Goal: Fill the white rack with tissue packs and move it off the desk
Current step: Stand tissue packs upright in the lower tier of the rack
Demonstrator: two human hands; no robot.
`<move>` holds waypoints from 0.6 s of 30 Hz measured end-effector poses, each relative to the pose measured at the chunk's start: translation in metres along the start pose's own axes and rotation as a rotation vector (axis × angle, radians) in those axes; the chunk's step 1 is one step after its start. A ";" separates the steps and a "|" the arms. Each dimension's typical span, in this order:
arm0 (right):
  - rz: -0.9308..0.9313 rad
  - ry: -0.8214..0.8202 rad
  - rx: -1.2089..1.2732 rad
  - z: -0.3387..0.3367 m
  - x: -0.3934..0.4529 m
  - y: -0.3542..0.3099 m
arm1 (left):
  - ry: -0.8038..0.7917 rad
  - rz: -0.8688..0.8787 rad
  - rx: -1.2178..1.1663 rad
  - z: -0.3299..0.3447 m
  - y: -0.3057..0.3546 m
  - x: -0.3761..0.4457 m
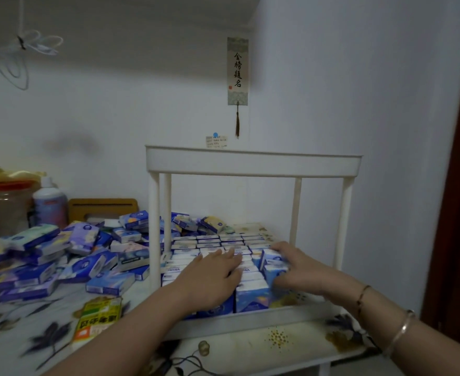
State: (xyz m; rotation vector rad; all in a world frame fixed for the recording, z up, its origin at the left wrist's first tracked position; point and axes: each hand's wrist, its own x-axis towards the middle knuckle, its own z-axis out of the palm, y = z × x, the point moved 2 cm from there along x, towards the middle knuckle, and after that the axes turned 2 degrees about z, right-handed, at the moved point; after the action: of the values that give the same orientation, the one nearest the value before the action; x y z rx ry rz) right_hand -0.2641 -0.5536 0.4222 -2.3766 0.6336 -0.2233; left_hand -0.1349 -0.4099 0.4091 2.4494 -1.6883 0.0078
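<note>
Packing the lower shelf of the white rack (253, 162) on the desk (250, 348): left hand (212, 278) flat, steadying the rows of tissue packs (210, 244); right hand (295, 270) gripping upright packs (271, 263). Best wedged in snugly, rows kept level.

Calligraphy scroll (237, 71) with tassel hanging on wall. Small label (217, 141) stuck below it. Lidded jar (2, 210) and white bottle (50, 204) far left on flowered tablecloth (20, 321). Wooden box (102, 208) beside bottle. Yellow-green packet (98, 318) at near edge.
</note>
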 end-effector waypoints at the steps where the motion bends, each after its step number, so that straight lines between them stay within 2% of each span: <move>1: -0.013 0.016 -0.046 0.005 0.000 -0.003 | -0.002 0.002 0.013 0.000 0.000 0.000; 5: 0.002 -0.109 -0.146 0.017 0.001 -0.003 | -0.024 0.020 0.024 0.001 0.003 -0.002; 9: -0.025 -0.155 -0.347 0.009 0.004 -0.001 | -0.035 0.033 0.008 -0.002 0.006 -0.003; 13: -0.119 -0.104 -0.531 0.012 0.006 0.004 | -0.040 0.036 0.006 -0.001 0.006 -0.004; 18: -0.142 -0.005 -0.540 0.018 0.010 0.008 | -0.040 0.040 -0.009 -0.002 0.006 -0.004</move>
State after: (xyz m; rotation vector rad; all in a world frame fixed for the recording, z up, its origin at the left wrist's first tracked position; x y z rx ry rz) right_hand -0.2529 -0.5543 0.4034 -2.9446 0.5752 -0.1156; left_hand -0.1417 -0.4081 0.4120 2.4247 -1.7493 -0.0450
